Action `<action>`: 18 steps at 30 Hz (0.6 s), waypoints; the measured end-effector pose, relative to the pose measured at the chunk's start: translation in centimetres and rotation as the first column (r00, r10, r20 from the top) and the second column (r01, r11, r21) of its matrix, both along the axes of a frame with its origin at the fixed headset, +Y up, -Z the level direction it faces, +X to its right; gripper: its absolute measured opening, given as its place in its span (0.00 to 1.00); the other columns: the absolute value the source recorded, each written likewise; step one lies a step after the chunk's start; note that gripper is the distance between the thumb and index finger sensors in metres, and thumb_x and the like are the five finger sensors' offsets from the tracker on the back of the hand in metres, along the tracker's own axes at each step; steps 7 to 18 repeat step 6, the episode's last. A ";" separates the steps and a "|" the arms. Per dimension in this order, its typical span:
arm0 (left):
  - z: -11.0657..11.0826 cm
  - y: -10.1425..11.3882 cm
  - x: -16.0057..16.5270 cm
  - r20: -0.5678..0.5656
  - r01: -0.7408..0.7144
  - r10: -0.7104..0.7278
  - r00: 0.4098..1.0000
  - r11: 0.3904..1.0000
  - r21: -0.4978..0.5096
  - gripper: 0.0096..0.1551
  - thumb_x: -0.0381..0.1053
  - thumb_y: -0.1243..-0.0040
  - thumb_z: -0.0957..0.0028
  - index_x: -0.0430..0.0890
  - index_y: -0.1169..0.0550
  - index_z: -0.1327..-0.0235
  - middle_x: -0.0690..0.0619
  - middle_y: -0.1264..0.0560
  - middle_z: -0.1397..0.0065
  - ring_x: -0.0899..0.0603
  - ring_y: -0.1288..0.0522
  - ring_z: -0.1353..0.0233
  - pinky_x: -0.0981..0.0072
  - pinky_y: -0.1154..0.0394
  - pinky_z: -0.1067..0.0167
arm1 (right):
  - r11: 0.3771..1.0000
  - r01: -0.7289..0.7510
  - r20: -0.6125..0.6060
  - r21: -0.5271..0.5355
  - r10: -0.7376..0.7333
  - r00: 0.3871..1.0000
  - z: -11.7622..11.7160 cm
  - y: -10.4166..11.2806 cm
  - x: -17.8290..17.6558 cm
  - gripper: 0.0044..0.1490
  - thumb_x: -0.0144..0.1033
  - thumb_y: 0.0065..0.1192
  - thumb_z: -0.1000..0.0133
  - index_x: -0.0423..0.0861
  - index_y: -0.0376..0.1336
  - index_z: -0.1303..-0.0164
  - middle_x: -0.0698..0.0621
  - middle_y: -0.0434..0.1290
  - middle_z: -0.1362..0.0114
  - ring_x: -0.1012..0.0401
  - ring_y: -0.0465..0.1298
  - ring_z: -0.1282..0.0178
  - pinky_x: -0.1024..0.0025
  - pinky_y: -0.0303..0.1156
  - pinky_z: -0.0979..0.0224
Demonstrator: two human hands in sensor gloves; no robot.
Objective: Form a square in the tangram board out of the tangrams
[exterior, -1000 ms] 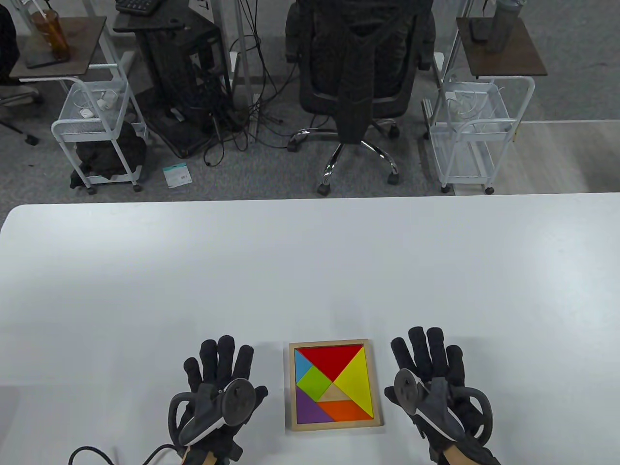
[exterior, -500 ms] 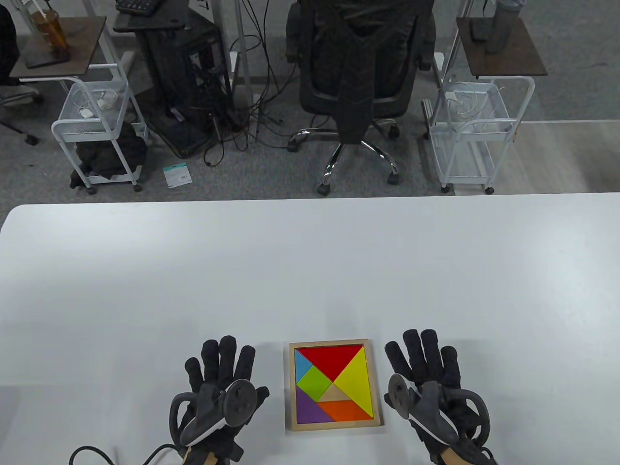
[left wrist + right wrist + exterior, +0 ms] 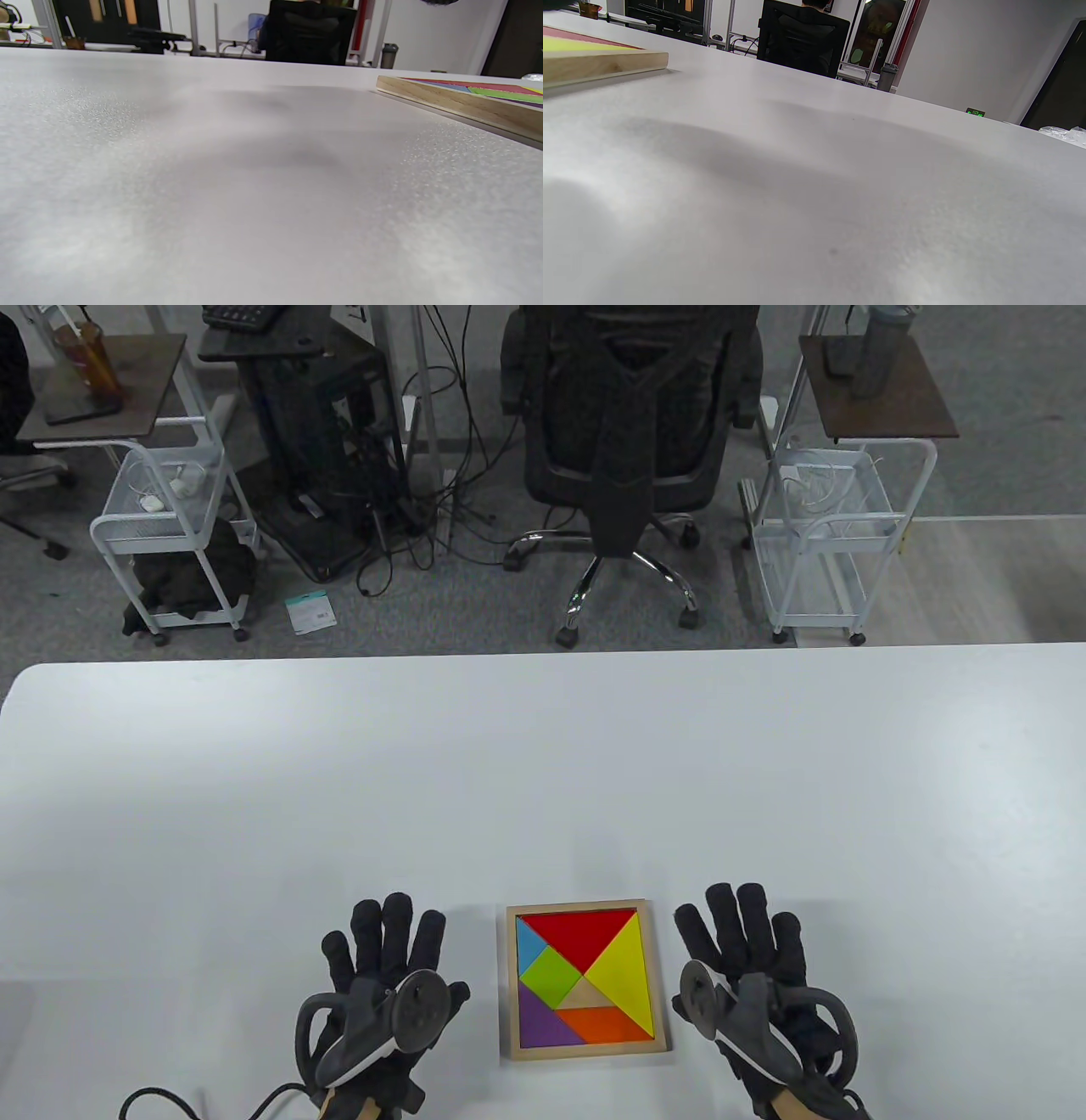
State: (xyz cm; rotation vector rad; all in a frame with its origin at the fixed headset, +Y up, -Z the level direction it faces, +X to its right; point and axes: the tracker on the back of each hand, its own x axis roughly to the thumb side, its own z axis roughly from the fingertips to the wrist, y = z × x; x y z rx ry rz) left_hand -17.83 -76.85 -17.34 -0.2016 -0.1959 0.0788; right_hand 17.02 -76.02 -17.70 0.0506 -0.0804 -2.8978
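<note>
Judged finished, or as good as: all seven pieces sit inside the tangram board (image 3: 588, 1050) and fill its square with no gap showing. Nothing left to place; next move, at a guess, calls only for lifting both hands away without nudging the frame.

Nearest, at the near edge of the white table (image 3: 543, 780): two gloved hands, one each side of the board, a tracker strapped to the back of each. Left hand (image 3: 383, 984) flat on the table just left of the board, fingers straight and spread, holding nothing. Right hand (image 3: 751, 976) likewise flat just right of it, fingers straight, gripping nothing. Neither touching the wood.

Between them, one wooden board, near the table's near edge, centred. Inside, counted near to far: one purple triangle (image 3: 543, 1022) at the near left, one orange parallelogram (image 3: 607, 1025) at the near right, one small plain-wood triangle (image 3: 584, 993), one green square (image 3: 550, 976), one yellow triangle (image 3: 624, 971) on the right, one blue triangle (image 3: 528, 946) on the left, one red triangle (image 3: 581, 931) along the far side. Seven in all.

From the wrist views, only the board's wooden rim seen low across the table, no fingers in view.

Beyond the table: one black office chair (image 3: 628, 432), two white wire carts (image 3: 174, 534).
</note>
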 end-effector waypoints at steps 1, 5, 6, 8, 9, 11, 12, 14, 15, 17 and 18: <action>0.0 0.0 0.0 -0.001 -0.001 0.001 1.000 1.000 0.002 0.47 0.69 0.63 0.40 0.49 0.61 0.18 0.34 0.71 0.18 0.23 0.73 0.22 0.21 0.69 0.34 | 1.000 -0.001 -0.001 -0.001 0.001 1.000 0.0 0.0 0.0 0.59 0.73 0.45 0.63 0.78 0.21 0.31 0.66 0.08 0.25 0.62 0.10 0.22 0.53 0.24 0.12; 0.0 -0.1 0.0 -0.001 0.006 -0.006 1.000 1.000 -0.001 0.47 0.69 0.63 0.40 0.49 0.61 0.18 0.34 0.71 0.18 0.23 0.73 0.22 0.21 0.69 0.34 | 1.000 -0.005 -0.003 -0.008 0.005 1.000 0.0 0.0 -0.1 0.59 0.73 0.45 0.63 0.77 0.21 0.31 0.65 0.09 0.25 0.61 0.10 0.22 0.54 0.25 0.12; 0.0 -0.1 0.0 0.000 0.010 -0.010 1.000 1.000 -0.004 0.47 0.69 0.63 0.40 0.49 0.61 0.18 0.34 0.71 0.18 0.23 0.73 0.22 0.21 0.69 0.34 | 1.000 -0.009 -0.003 -0.009 0.009 1.000 0.0 0.0 -0.1 0.59 0.73 0.45 0.64 0.77 0.21 0.31 0.65 0.09 0.25 0.61 0.10 0.22 0.53 0.25 0.12; 0.0 -0.1 0.0 0.000 0.010 -0.010 1.000 1.000 -0.004 0.47 0.69 0.63 0.40 0.49 0.61 0.18 0.34 0.71 0.18 0.23 0.73 0.22 0.21 0.69 0.34 | 1.000 -0.009 -0.003 -0.009 0.009 1.000 0.0 0.0 -0.1 0.59 0.73 0.45 0.64 0.77 0.21 0.31 0.65 0.09 0.25 0.61 0.10 0.22 0.53 0.25 0.12; 0.0 -0.1 0.0 0.000 0.010 -0.010 1.000 1.000 -0.004 0.47 0.69 0.63 0.40 0.49 0.61 0.18 0.34 0.71 0.18 0.23 0.73 0.22 0.21 0.69 0.34 | 1.000 -0.009 -0.003 -0.009 0.009 1.000 0.0 0.0 -0.1 0.59 0.73 0.45 0.64 0.77 0.21 0.31 0.65 0.09 0.25 0.61 0.10 0.22 0.53 0.25 0.12; 0.0 -0.1 0.0 0.000 0.010 -0.010 1.000 1.000 -0.004 0.47 0.69 0.63 0.40 0.49 0.61 0.18 0.34 0.71 0.18 0.23 0.73 0.22 0.21 0.69 0.34 | 1.000 -0.009 -0.003 -0.009 0.009 1.000 0.0 0.0 -0.1 0.59 0.73 0.45 0.64 0.77 0.21 0.31 0.65 0.09 0.25 0.61 0.10 0.22 0.53 0.25 0.12; 0.0 -0.1 0.0 0.000 0.010 -0.010 1.000 1.000 -0.004 0.47 0.69 0.63 0.40 0.49 0.61 0.18 0.34 0.71 0.18 0.23 0.73 0.22 0.21 0.69 0.34 | 1.000 -0.009 -0.003 -0.009 0.009 1.000 0.0 0.0 -0.1 0.59 0.73 0.45 0.64 0.77 0.21 0.31 0.65 0.09 0.25 0.61 0.10 0.22 0.53 0.25 0.12; 0.0 -0.1 0.0 0.000 0.010 -0.010 1.000 1.000 -0.004 0.47 0.69 0.63 0.40 0.49 0.61 0.18 0.34 0.71 0.18 0.23 0.73 0.22 0.21 0.69 0.34 | 1.000 -0.009 -0.003 -0.009 0.009 1.000 0.0 0.0 -0.1 0.59 0.73 0.45 0.64 0.77 0.21 0.31 0.65 0.09 0.25 0.61 0.10 0.22 0.53 0.25 0.12; 0.0 -0.1 0.0 0.000 0.010 -0.010 1.000 1.000 -0.004 0.47 0.69 0.63 0.40 0.49 0.61 0.18 0.34 0.71 0.18 0.23 0.73 0.22 0.21 0.69 0.34 | 1.000 -0.009 -0.003 -0.009 0.009 1.000 0.0 0.0 -0.1 0.59 0.73 0.45 0.64 0.77 0.21 0.31 0.65 0.09 0.25 0.61 0.10 0.22 0.53 0.25 0.12; 0.0 -0.1 0.0 0.000 0.010 -0.010 1.000 1.000 -0.004 0.47 0.69 0.63 0.40 0.49 0.61 0.18 0.34 0.71 0.18 0.23 0.73 0.22 0.21 0.69 0.34 | 1.000 -0.009 -0.003 -0.009 0.009 1.000 0.0 0.0 -0.1 0.59 0.73 0.45 0.64 0.77 0.21 0.31 0.65 0.09 0.25 0.61 0.10 0.22 0.53 0.25 0.12; 0.0 -0.1 0.0 0.000 0.010 -0.010 1.000 1.000 -0.004 0.47 0.69 0.63 0.40 0.49 0.61 0.18 0.34 0.71 0.18 0.23 0.73 0.22 0.21 0.69 0.34 | 1.000 -0.009 -0.003 -0.009 0.009 1.000 0.0 0.0 -0.1 0.59 0.73 0.45 0.64 0.77 0.21 0.31 0.65 0.09 0.25 0.61 0.10 0.22 0.53 0.25 0.12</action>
